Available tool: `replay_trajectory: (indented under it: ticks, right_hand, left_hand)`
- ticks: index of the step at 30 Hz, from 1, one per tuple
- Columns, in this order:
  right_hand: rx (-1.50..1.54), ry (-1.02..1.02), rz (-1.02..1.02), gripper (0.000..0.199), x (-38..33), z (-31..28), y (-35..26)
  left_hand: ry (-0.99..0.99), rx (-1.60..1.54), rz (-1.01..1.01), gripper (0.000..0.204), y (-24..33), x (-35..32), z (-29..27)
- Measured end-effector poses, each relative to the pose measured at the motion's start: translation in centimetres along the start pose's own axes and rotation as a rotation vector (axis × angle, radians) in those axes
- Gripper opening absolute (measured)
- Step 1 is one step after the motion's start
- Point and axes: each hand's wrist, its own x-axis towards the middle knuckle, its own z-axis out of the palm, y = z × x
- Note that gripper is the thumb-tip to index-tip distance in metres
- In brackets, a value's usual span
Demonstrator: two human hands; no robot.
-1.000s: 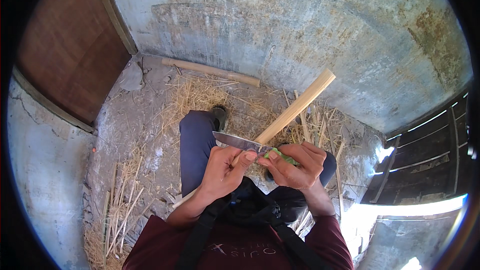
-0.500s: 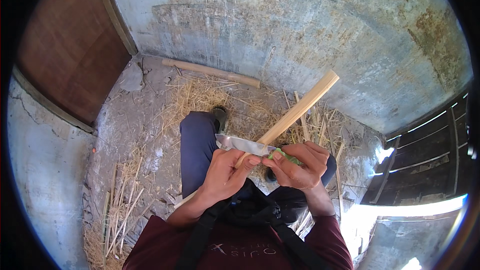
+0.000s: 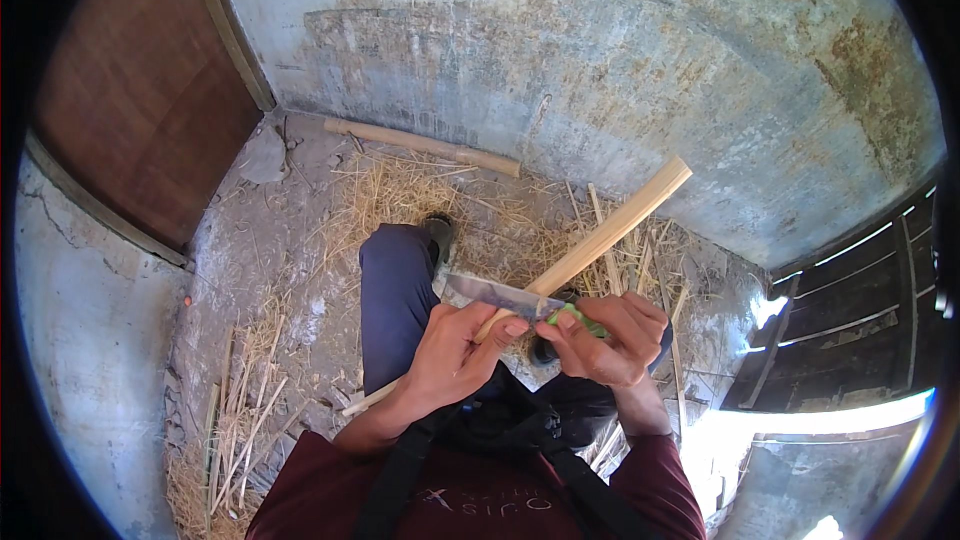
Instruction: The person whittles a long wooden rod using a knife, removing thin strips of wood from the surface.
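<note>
A long, pale strip of split bamboo [image 3: 612,228] slants up and to the right in front of me. My left hand [image 3: 455,350] is closed round its near part, thumb on top; the strip's tail comes out beneath my left forearm. In my right hand [image 3: 612,340] is a knife [image 3: 495,294] with a light green handle, most of which my fingers hide. Its broad metal blade lies across the bamboo, pointing left, just beyond my left thumb. The two hands are close together over my lap.
Straw and shavings [image 3: 385,190] litter the dirt floor. A bamboo pole [image 3: 420,148] lies along the stained wall [image 3: 560,50]. Thin bamboo strips [image 3: 245,440] lie at the left. A brown door panel [image 3: 140,80] is at far left, dark slatted boards [image 3: 850,330] at right.
The bamboo strip has shifted slightly right, its far end a little lower. The knife blade has moved slightly right and tilted, its tip lower. Both hands keep their grip.
</note>
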Motion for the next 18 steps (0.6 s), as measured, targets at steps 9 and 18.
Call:
replay_trajectory:
  ticks: [9, 18]
  right_hand:
    - [-0.030, 0.045, 0.038, 0.039, 0.4, -0.9, 1.1]
    - [-0.087, 0.130, 0.051, 0.041, 0.6, -1.1, 2.0]
  left_hand:
    - [-0.013, 0.020, 0.011, 0.035, -0.4, 0.1, -0.1]
    - [-0.013, 0.049, -0.002, 0.038, -0.3, -0.2, -0.5]
